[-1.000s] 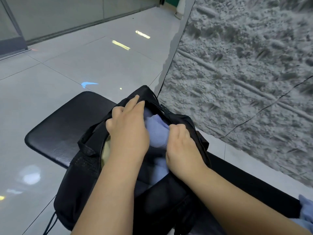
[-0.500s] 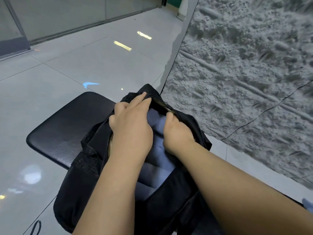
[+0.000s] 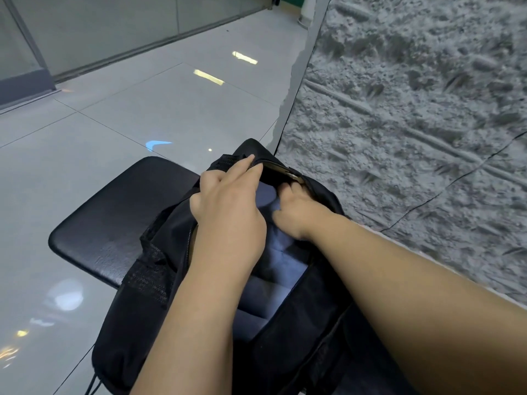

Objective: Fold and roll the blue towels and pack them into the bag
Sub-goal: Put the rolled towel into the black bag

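Observation:
A black bag [image 3: 148, 283] lies open on a black bench seat [image 3: 108, 223]. Blue towels [image 3: 273, 277] fill its inside, folded and stacked along the opening. My left hand [image 3: 228, 212] grips the bag's left rim near the far end, with one finger stretched along the zipper edge. My right hand [image 3: 299, 212] is inside the opening and presses on the far blue towel. Its fingertips are hidden under the bag's far rim.
The bench stands against a rough grey textured wall [image 3: 413, 124] on the right. Glossy pale floor tiles [image 3: 99, 143] spread to the left and beyond, with a glass partition [image 3: 114, 32] at the back. A black drawcord [image 3: 92, 383] hangs off the bag's near corner.
My right hand has slid forward from the middle of the opening to the far end, pushing the towel deeper. The left hand has shifted slightly farther along the rim.

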Action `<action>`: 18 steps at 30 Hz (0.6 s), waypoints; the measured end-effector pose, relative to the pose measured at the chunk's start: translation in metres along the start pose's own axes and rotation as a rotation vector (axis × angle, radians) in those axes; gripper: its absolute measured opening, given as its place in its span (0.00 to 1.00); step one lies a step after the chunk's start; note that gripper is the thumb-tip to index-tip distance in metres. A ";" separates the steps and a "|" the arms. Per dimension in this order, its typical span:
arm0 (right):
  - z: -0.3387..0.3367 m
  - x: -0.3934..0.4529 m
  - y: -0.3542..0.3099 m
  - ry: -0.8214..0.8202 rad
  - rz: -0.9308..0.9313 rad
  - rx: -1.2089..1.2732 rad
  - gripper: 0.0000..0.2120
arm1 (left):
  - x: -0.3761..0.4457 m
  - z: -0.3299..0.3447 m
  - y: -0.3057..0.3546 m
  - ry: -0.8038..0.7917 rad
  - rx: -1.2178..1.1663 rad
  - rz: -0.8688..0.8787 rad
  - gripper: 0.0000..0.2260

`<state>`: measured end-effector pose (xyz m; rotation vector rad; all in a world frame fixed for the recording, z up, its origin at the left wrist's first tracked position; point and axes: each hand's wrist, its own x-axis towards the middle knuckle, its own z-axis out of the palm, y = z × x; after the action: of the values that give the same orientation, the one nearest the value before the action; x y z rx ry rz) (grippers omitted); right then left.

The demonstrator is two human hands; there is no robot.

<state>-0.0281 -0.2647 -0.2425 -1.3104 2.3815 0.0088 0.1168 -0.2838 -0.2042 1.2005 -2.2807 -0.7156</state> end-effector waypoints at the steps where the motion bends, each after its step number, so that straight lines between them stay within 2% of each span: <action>1: 0.002 -0.003 -0.001 0.037 -0.002 -0.004 0.21 | 0.000 0.001 0.000 -0.002 -0.001 -0.004 0.33; 5: 0.015 -0.017 -0.002 0.278 -0.008 -0.095 0.17 | 0.000 0.001 -0.001 -0.006 0.003 0.002 0.33; 10: 0.036 -0.029 -0.001 0.617 -0.091 -0.319 0.06 | 0.000 0.002 0.001 -0.006 0.018 0.005 0.32; 12: 0.039 -0.031 -0.002 0.614 -0.039 -0.331 0.08 | 0.000 0.003 0.002 -0.010 0.028 0.013 0.32; 16: 0.042 -0.034 -0.004 0.441 0.025 -0.239 0.27 | 0.000 0.006 0.002 -0.003 0.039 0.028 0.32; 18: 0.047 -0.043 -0.003 0.409 0.024 -0.259 0.32 | 0.000 0.008 0.001 0.014 0.013 0.058 0.31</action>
<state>0.0115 -0.2224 -0.2696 -1.5215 2.8157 0.0642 0.1109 -0.2818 -0.2098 1.1372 -2.3021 -0.6700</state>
